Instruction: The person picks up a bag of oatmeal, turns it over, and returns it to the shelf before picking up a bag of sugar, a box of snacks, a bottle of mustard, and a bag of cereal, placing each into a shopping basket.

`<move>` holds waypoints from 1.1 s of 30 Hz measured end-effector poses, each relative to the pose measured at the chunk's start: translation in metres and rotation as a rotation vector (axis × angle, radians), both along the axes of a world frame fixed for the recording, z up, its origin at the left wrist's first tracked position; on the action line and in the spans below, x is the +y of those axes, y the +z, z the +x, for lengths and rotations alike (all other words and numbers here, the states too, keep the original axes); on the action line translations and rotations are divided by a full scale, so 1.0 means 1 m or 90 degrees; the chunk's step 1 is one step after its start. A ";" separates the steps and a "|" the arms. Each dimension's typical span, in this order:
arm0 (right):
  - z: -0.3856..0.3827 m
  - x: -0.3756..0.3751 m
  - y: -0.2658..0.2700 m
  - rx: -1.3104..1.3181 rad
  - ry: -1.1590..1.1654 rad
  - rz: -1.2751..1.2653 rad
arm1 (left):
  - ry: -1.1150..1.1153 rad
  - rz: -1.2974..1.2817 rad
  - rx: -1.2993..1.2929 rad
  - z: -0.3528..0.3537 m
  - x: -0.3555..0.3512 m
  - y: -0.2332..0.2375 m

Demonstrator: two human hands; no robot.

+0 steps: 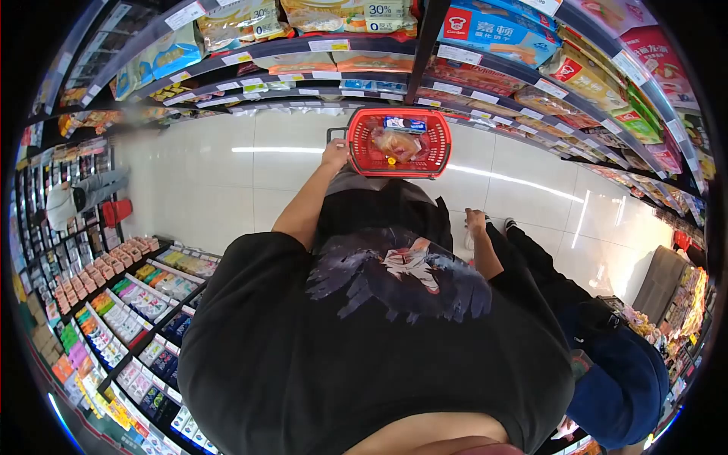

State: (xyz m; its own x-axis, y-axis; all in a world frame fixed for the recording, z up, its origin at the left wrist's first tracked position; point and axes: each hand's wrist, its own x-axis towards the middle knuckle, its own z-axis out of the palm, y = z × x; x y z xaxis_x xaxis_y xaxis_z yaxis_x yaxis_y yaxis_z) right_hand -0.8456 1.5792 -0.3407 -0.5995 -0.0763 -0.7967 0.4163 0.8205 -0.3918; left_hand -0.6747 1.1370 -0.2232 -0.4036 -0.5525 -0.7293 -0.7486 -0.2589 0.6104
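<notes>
A red shopping basket (444,144) is in front of my body, and my left hand (336,153) is closed on its handle at the left end. Inside the basket lie a clear-wrapped food package (397,144) and a blue packet (405,123). A small yellow spot shows near the basket's front wall; I cannot make out what it is. My right hand (475,221) hangs low at my right side, away from the basket. Its fingers are loosely bent and apart, with nothing visible in them.
Shelves of packaged snacks, with a blue biscuit box (497,32), curve across the front and right. A display of small boxes (129,322) stands at left. A person in dark blue (622,371) is close at my right; another person (76,201) with a red basket (117,213) is far left.
</notes>
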 end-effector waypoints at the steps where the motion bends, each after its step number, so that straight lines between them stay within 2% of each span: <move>1: -0.002 0.002 -0.001 0.000 -0.005 0.000 | -0.004 0.001 0.001 0.000 -0.003 -0.002; 3: -0.006 0.007 -0.005 -0.003 -0.015 0.006 | 0.000 -0.027 -0.034 0.001 -0.006 -0.008; 5: -0.011 0.005 -0.014 0.045 0.067 -0.039 | 0.007 -0.024 -0.053 0.009 -0.008 -0.015; 6: -0.006 -0.010 0.010 0.078 -0.016 -0.020 | 0.025 -0.035 -0.053 0.015 -0.011 -0.026; 9: -0.001 -0.021 0.007 0.138 -0.072 -0.049 | 0.034 -0.055 -0.076 0.013 -0.009 -0.024; 10: -0.003 -0.021 0.009 0.139 -0.081 -0.048 | 0.044 -0.048 -0.091 0.013 -0.009 -0.028; 11: -0.007 -0.022 0.013 0.108 -0.017 -0.054 | 0.053 -0.045 -0.106 0.013 -0.011 -0.034; 12: -0.009 -0.024 0.017 0.079 0.044 -0.060 | 0.040 -0.048 -0.104 0.012 -0.013 -0.040; 15: -0.005 -0.022 0.003 0.150 -0.024 -0.055 | -0.038 -0.046 -0.088 0.004 -0.018 -0.063; 18: -0.011 -0.020 0.010 0.168 -0.071 -0.061 | -0.183 -0.118 -0.142 -0.019 -0.027 -0.073; 21: -0.028 -0.016 0.003 0.140 -0.098 -0.042 | -0.233 -0.151 -0.109 -0.050 -0.044 -0.099; 22: -0.030 -0.009 -0.013 0.214 -0.109 -0.019 | -0.262 -0.162 -0.084 -0.066 -0.044 -0.087; 23: -0.039 -0.011 0.008 0.194 -0.073 -0.008 | -0.275 -0.165 -0.082 -0.080 -0.044 -0.079; 24: -0.046 -0.018 0.028 0.205 -0.098 -0.003 | -0.260 -0.120 -0.085 -0.097 -0.043 -0.071; 26: -0.061 -0.019 0.031 0.221 -0.132 0.002 | -0.210 -0.010 -0.065 -0.133 -0.040 -0.053; 28: -0.068 -0.013 0.025 0.265 -0.154 -0.012 | -0.237 -0.019 -0.048 -0.164 -0.040 -0.042; 30: -0.074 -0.016 0.048 0.253 -0.180 -0.035 | -0.264 -0.027 -0.038 -0.180 -0.036 -0.037; 33: -0.085 0.002 0.038 0.260 -0.177 -0.025 | -0.290 -0.027 -0.009 -0.216 -0.015 -0.029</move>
State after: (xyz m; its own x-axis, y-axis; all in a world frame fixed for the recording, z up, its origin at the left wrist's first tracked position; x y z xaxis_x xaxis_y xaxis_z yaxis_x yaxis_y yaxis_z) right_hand -0.9305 1.5809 -0.3027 -0.8639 0.1052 -0.4925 0.4232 0.6817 -0.5968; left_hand -0.8906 1.1220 -0.2527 -0.6026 -0.3502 -0.7171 -0.7887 0.1239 0.6022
